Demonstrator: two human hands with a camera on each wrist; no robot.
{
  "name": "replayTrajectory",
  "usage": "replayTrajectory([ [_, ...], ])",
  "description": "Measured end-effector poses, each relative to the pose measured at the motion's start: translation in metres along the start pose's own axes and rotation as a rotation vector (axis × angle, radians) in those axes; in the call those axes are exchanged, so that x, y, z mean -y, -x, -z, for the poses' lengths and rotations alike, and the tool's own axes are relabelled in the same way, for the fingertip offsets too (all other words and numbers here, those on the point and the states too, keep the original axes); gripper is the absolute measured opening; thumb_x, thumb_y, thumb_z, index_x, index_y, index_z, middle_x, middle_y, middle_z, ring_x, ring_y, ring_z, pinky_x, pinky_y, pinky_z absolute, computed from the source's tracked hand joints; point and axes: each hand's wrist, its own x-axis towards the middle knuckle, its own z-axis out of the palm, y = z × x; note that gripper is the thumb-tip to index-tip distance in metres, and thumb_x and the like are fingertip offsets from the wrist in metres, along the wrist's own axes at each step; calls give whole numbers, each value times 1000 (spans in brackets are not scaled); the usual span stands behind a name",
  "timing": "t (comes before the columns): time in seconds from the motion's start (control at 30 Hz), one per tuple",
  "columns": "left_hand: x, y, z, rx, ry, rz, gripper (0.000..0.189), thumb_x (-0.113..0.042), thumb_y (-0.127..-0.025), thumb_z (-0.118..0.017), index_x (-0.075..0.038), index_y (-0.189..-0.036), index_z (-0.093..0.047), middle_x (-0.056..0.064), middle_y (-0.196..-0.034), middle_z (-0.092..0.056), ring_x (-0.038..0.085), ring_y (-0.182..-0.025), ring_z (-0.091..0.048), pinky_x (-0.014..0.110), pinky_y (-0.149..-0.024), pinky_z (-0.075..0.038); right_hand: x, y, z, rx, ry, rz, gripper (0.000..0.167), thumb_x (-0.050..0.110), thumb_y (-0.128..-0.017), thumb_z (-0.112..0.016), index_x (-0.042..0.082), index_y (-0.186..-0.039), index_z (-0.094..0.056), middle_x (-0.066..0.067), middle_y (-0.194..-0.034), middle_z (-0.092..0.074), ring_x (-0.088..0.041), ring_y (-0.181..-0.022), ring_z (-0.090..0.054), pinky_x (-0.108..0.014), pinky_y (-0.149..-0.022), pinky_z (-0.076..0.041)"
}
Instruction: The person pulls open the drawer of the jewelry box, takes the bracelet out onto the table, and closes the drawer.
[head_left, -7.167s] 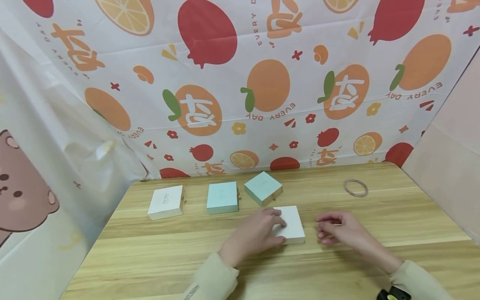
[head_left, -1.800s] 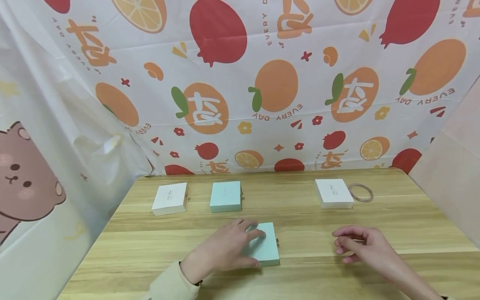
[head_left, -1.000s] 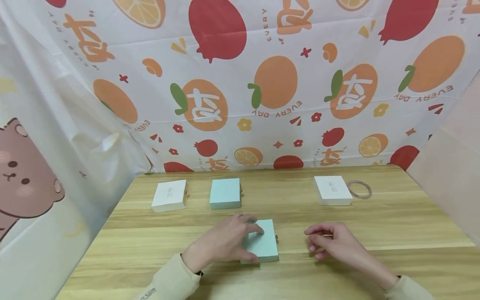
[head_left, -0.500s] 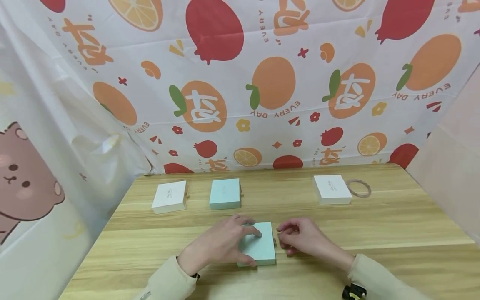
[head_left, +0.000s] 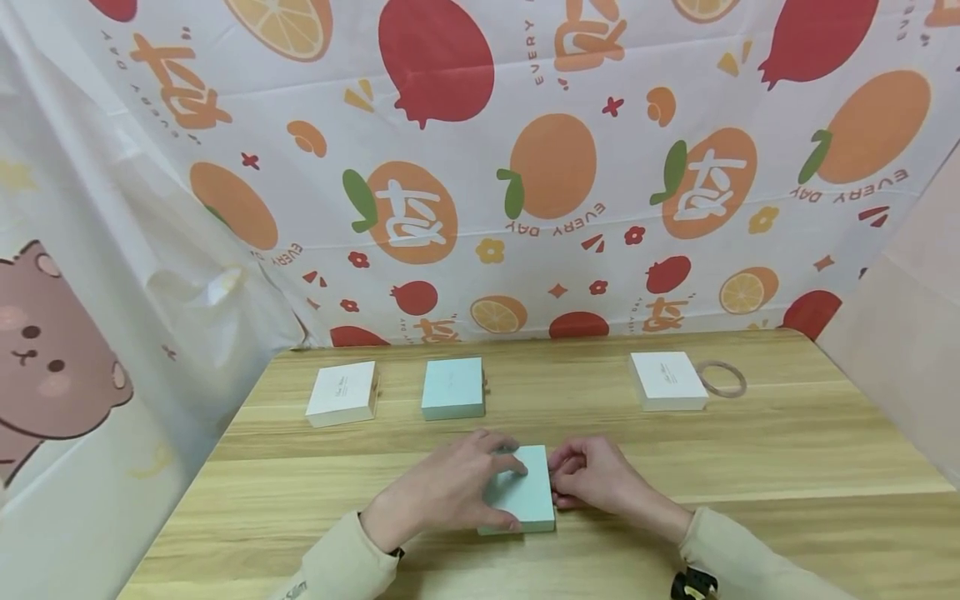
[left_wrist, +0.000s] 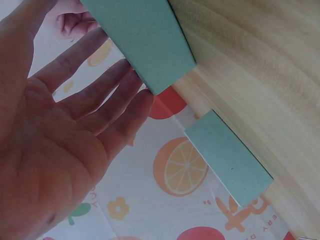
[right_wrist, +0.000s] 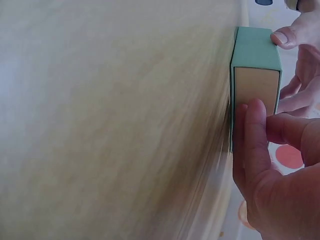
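A mint green drawer box lies on the table in front of me. My left hand holds it from the left, thumb on its near side, one finger on top and others toward the far side. In the left wrist view the left fingertips touch the edge of the box. My right hand is at the box's right side. In the right wrist view its fingertips come together against the beige drawer face, which sits flush in the sleeve. The small pull tab there is hidden behind these fingers.
Along the back of the wooden table stand a white box, another mint box with a small tab on its right, and a second white box. Beside that lies a brownish ring. A fruit-print cloth hangs behind.
The white box my left hand held earlier now lies at the back right, beside the ring. One mint box has come forward under my left hand. My right hand has moved left to its tab side.
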Motion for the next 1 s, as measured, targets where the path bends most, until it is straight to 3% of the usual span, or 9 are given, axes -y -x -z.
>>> replayTrajectory([
  [0.5, 1, -4, 0, 24, 10, -10, 55, -54, -80, -84, -24, -124, -72, 6, -141, -62, 24, -127, -60, 39, -104, -54, -1, 1, -1, -20, -20, -18, 16, 0, -89, -69, -5, -104, -69, -10, -86, -71, -13, -70, -71, -29, -67, -63],
  [1.0, -1, -3, 1, 19, 14, 3, 54, -52, -78, -85, -24, -123, -72, 6, -141, -62, 25, -129, -60, 41, -105, -53, 3, 3, 0, -14, 2, 21, 14, -3, -88, -67, -6, -101, -69, -9, -83, -70, -14, -70, -71, -27, -66, -62],
])
